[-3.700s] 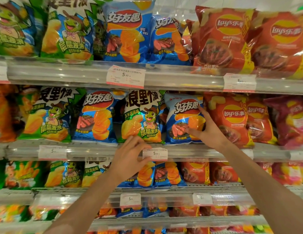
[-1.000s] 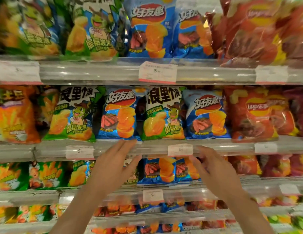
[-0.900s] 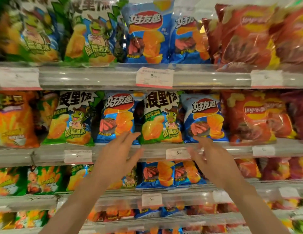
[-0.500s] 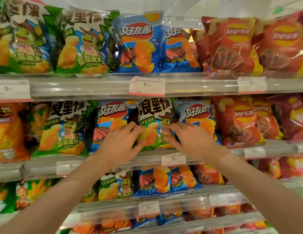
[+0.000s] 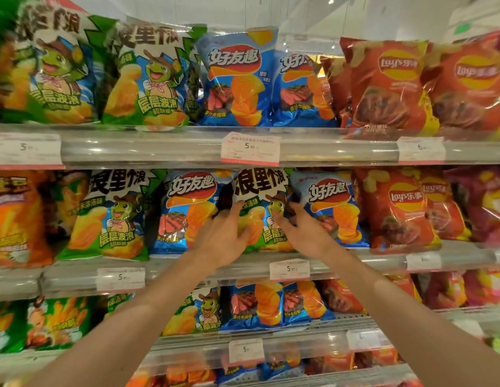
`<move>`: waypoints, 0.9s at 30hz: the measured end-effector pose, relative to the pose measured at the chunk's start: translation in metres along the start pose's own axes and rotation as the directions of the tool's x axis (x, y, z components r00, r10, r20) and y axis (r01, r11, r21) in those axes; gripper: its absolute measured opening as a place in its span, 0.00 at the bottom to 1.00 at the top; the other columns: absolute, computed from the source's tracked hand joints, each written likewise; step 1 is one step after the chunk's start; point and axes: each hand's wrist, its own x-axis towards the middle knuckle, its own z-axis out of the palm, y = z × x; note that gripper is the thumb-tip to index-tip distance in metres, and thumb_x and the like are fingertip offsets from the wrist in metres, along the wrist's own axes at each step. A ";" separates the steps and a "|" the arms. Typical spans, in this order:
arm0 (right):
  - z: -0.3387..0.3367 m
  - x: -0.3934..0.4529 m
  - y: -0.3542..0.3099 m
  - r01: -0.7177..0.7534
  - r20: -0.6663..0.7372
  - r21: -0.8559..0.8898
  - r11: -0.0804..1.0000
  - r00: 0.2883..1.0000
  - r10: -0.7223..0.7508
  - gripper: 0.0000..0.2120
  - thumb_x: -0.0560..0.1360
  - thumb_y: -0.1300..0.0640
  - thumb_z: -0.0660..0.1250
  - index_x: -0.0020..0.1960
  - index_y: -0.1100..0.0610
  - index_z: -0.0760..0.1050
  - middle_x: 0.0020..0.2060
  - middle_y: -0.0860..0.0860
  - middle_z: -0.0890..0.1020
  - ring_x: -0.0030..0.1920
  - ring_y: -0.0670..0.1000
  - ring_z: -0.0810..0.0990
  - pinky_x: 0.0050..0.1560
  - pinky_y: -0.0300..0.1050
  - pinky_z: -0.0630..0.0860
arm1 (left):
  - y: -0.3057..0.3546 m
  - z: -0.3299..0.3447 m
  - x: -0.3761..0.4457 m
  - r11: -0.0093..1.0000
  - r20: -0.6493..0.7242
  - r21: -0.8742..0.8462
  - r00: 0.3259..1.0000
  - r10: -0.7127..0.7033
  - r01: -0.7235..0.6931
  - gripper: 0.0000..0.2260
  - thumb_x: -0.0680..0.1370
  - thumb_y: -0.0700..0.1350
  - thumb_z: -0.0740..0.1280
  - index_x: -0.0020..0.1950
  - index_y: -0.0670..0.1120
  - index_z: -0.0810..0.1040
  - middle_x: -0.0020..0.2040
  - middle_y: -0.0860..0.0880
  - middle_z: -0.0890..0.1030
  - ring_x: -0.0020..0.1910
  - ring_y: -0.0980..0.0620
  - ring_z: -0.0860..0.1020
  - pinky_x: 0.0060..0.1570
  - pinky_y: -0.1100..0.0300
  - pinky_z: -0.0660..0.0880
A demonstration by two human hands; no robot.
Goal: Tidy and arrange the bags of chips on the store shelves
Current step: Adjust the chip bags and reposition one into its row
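Observation:
On the middle shelf [image 5: 187,270] a green frog chip bag [image 5: 260,191] stands upright between two blue chip bags, one on its left [image 5: 184,202] and one on its right [image 5: 331,208]. My left hand [image 5: 222,238] grips the green bag's lower left side, fingers curled on its front. My right hand [image 5: 304,233] holds its lower right side, partly covering the right blue bag. Another green frog bag [image 5: 109,216] stands further left on the same shelf.
Red Lay's bags [image 5: 396,208] fill the right of the middle shelf, orange bags [image 5: 17,219] the far left. The top shelf [image 5: 159,146] holds green, blue and red bags in groups. Price tags [image 5: 250,148] hang on the shelf rails. Lower shelves hold more bags.
Both hands rose from below the shelf rail to the green frog bag and closed on its two sides. The view tilted upward.

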 end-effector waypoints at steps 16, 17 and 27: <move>-0.043 0.000 -0.008 0.013 -0.187 0.258 0.966 0.982 0.037 0.10 0.81 0.50 0.64 0.60 0.53 0.74 0.45 0.45 0.81 0.40 0.42 0.78 0.37 0.32 0.74 | 0.008 0.005 0.003 0.858 -0.062 -0.513 0.995 -0.082 0.038 0.28 0.77 0.64 0.62 0.74 0.56 0.63 0.65 0.51 0.75 0.53 0.52 0.80 0.55 0.47 0.78; -0.045 -0.007 -0.005 0.003 -0.198 0.299 0.954 0.978 0.059 0.09 0.81 0.50 0.64 0.60 0.51 0.73 0.43 0.43 0.79 0.41 0.41 0.77 0.40 0.34 0.75 | 0.012 0.006 0.004 0.831 -0.034 -0.553 0.995 -0.097 0.062 0.30 0.75 0.67 0.61 0.74 0.59 0.61 0.67 0.52 0.74 0.55 0.52 0.79 0.56 0.46 0.78; -0.043 -0.070 0.018 -0.011 -0.186 0.511 0.860 0.975 0.123 0.14 0.81 0.51 0.64 0.67 0.45 0.70 0.54 0.46 0.82 0.54 0.45 0.82 0.49 0.39 0.78 | 0.058 0.010 -0.010 0.503 0.063 -0.859 0.995 -0.074 0.092 0.33 0.76 0.65 0.65 0.76 0.67 0.52 0.59 0.70 0.72 0.59 0.63 0.76 0.62 0.55 0.75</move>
